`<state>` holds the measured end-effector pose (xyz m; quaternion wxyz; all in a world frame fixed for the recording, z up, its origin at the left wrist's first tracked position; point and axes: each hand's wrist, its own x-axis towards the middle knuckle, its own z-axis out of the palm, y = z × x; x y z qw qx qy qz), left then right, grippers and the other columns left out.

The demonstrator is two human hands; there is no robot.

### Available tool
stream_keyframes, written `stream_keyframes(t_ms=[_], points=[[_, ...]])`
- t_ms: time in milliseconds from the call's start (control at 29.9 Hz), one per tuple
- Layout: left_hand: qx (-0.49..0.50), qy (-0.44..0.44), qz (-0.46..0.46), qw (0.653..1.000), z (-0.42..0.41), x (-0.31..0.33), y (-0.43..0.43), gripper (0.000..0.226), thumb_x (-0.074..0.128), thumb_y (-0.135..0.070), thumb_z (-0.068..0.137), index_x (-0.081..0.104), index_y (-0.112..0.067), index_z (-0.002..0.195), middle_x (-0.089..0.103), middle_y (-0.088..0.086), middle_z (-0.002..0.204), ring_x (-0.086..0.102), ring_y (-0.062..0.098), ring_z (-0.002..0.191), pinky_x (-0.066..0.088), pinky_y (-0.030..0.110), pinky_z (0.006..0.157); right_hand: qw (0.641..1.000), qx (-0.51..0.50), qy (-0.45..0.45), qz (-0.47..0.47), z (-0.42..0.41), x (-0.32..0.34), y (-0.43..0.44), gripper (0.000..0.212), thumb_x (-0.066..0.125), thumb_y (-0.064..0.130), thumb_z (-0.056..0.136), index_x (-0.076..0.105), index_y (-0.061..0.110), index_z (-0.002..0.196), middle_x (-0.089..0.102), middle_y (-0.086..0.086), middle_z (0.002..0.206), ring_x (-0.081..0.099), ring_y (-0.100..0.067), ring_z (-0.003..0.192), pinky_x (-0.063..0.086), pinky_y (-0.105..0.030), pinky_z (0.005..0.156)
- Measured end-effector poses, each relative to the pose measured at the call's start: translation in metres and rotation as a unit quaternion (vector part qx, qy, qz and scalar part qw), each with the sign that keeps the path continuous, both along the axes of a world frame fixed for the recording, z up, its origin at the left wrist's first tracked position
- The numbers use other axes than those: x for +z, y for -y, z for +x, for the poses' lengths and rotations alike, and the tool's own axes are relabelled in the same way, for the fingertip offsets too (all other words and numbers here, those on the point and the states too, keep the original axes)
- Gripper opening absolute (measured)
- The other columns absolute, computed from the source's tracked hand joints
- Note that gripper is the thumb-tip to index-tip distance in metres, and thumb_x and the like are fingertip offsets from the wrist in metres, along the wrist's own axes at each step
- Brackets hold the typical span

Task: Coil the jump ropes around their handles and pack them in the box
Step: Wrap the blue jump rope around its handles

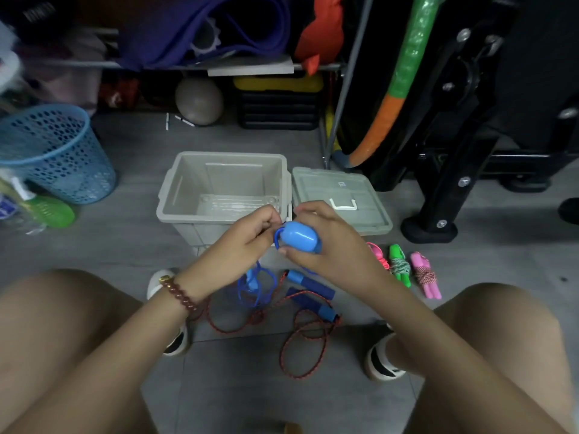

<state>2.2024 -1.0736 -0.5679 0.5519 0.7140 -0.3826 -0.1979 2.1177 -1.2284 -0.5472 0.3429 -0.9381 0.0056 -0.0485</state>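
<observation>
My right hand (326,242) grips a light blue jump-rope handle (296,236) just in front of the grey box (167,195). My left hand (247,242) pinches the blue rope (277,238) at the handle's left end. The rest of that blue rope (253,289) hangs down to the floor with its second handle. A red-black rope (300,349) with dark blue handles (310,285) lies loose on the floor between my feet. Three coiled ropes, bright pink (379,256), green (399,266) and pale pink (424,275), lie at the right.
The box's lid (332,186) lies flat to the right of the box. A blue mesh basket (53,151) stands at the left. A black metal stand (451,170) and shelves with gear are behind. My knees frame the floor space.
</observation>
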Motion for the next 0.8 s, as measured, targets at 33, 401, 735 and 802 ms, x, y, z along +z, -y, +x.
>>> stream_keyframes(t_ms=[33, 401, 735, 802], points=[[-0.006, -0.014, -0.015, 1.0, 0.001, 0.002, -0.002, 0.01, 0.043, -0.011, 0.087, 0.046, -0.015, 0.079, 0.052, -0.016, 0.067, 0.044, -0.004, 0.063, 0.035, 0.012, 0.061, 0.999, 0.0, 0.0, 0.036, 0.002, 0.001, -0.002, 0.039, 0.073, 0.04, 0.074, 0.065, 0.015, 0.103, 0.054, 0.005, 0.113, 0.056, -0.007, 0.097, 0.044, -0.026, 0.087], [-0.138, 0.029, 0.342, 0.929, 0.021, -0.07, -0.006, 0.018, 0.044, -0.02, 0.098, 0.061, -0.016, 0.091, 0.064, 0.011, 0.099, 0.059, 0.024, 0.096, 0.044, 0.034, 0.09, 0.791, -0.116, 0.048, 0.599, 0.002, 0.033, 0.015, 0.02, 0.055, 0.016, 0.074, 0.063, 0.009, 0.091, 0.068, -0.001, 0.091, 0.055, -0.008, 0.068, 0.048, -0.017, 0.065], [0.069, 0.132, 0.475, 0.867, 0.039, -0.07, -0.022, 0.017, 0.04, -0.023, 0.098, 0.055, -0.018, 0.094, 0.063, 0.01, 0.101, 0.058, 0.028, 0.093, 0.042, 0.032, 0.079, 0.792, -0.146, 0.074, 0.587, -0.002, 0.033, 0.029, 0.011, 0.056, 0.016, 0.074, 0.046, 0.011, 0.078, 0.046, 0.001, 0.063, 0.035, -0.01, 0.045, 0.036, -0.02, 0.043], [0.125, 0.169, 0.387, 0.898, 0.034, -0.046, -0.014, 0.02, 0.04, -0.027, 0.098, 0.057, -0.018, 0.097, 0.064, 0.01, 0.096, 0.058, 0.028, 0.089, 0.043, 0.033, 0.077, 0.873, -0.154, 0.041, 0.46, -0.003, 0.029, 0.028, 0.016, 0.062, 0.017, 0.074, 0.047, 0.011, 0.078, 0.042, 0.003, 0.054, 0.036, -0.012, 0.041, 0.035, -0.021, 0.04]])
